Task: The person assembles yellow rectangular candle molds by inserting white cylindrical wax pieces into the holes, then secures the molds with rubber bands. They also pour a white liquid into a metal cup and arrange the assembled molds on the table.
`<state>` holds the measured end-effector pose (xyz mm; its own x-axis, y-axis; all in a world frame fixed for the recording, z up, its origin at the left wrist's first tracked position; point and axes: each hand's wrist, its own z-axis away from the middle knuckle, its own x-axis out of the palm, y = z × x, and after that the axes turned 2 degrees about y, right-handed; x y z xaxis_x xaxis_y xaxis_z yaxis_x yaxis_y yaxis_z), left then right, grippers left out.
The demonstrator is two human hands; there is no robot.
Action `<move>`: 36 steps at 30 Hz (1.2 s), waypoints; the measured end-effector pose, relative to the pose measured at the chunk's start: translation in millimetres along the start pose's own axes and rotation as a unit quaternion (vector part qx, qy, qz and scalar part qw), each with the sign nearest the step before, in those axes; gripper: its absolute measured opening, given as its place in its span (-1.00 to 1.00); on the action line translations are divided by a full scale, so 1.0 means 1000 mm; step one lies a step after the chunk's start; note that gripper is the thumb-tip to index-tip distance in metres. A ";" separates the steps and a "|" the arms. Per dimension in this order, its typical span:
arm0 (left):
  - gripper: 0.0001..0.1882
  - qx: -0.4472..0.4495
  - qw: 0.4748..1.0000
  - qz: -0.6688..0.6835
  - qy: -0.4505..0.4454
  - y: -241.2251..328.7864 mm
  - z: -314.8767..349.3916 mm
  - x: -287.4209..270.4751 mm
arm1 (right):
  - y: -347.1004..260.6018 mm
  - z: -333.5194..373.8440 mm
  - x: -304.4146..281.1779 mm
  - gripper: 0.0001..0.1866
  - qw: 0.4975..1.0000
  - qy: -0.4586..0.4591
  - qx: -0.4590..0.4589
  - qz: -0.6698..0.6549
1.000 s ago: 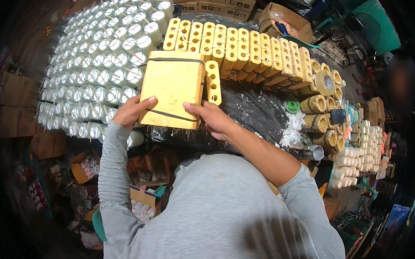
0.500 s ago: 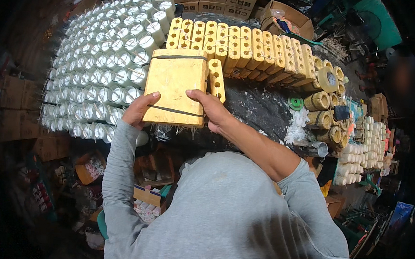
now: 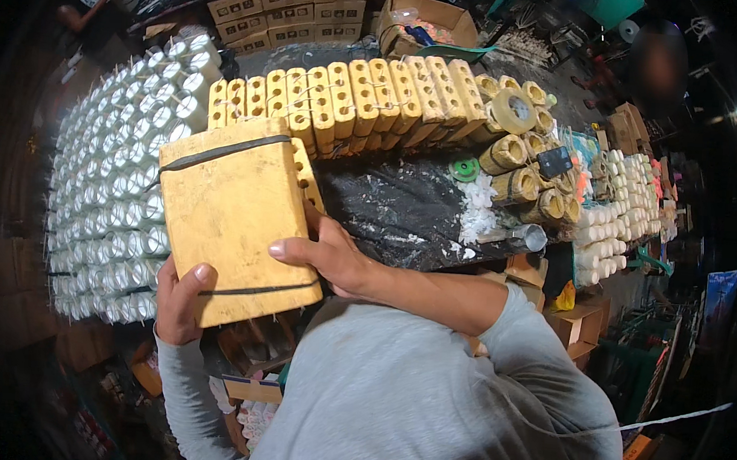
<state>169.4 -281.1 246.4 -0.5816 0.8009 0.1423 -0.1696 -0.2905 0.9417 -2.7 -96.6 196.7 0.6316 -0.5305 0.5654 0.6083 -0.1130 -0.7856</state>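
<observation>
My left hand (image 3: 181, 301) grips the lower left edge of a flat yellow block (image 3: 237, 212), thumb on its face. My right hand (image 3: 332, 257) holds the block's right edge, its thumb also on the face and its other fingers partly hidden. Two black bands (image 3: 230, 150) run round the block, one near each end. The block is held tilted above the table's near edge. Just behind its right side a narrow yellow block with holes (image 3: 305, 179) shows in part. Beyond stands a row of similar holed yellow blocks (image 3: 341, 96), with strings across several tops.
Many white-filled cups with thin sticks (image 3: 124, 179) crowd the left. Right of the black table cover (image 3: 387, 201) are white scraps (image 3: 476, 205), a green ring (image 3: 464, 169), yellow tubes (image 3: 517, 186), a tape roll (image 3: 513, 111) and a phone-like black object (image 3: 554, 163). Cartons (image 3: 289, 15) stand behind.
Both hands have brought the yellow block nearer to me and tilted it; it looks larger now. The view has shifted too. Both hands keep their hold.
</observation>
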 end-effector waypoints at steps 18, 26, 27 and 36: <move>-0.49 -0.342 0.809 -0.368 -0.305 -0.036 -0.206 0.333 | 0.000 0.090 -0.230 -0.30 0.904 0.105 -0.042 -0.412; -0.57 -0.302 0.664 -0.535 -0.426 -0.122 -0.303 0.437 | 0.009 0.094 -0.301 -0.20 0.862 0.076 0.025 -0.501; -0.57 -0.318 0.654 -0.542 -0.421 -0.133 -0.314 0.443 | 0.008 0.092 -0.307 -0.20 0.855 0.071 0.022 -0.513; -0.56 -0.401 0.630 -0.564 -0.352 -0.142 -0.346 0.491 | -0.026 0.083 -0.339 -0.19 0.846 0.123 0.063 -0.515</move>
<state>-367.0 -28.0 76.9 0.7186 0.6859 -0.1147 -0.6705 0.7271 0.1478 -192.7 155.5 46.2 -0.3741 -0.3656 0.8523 0.8310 -0.5401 0.1330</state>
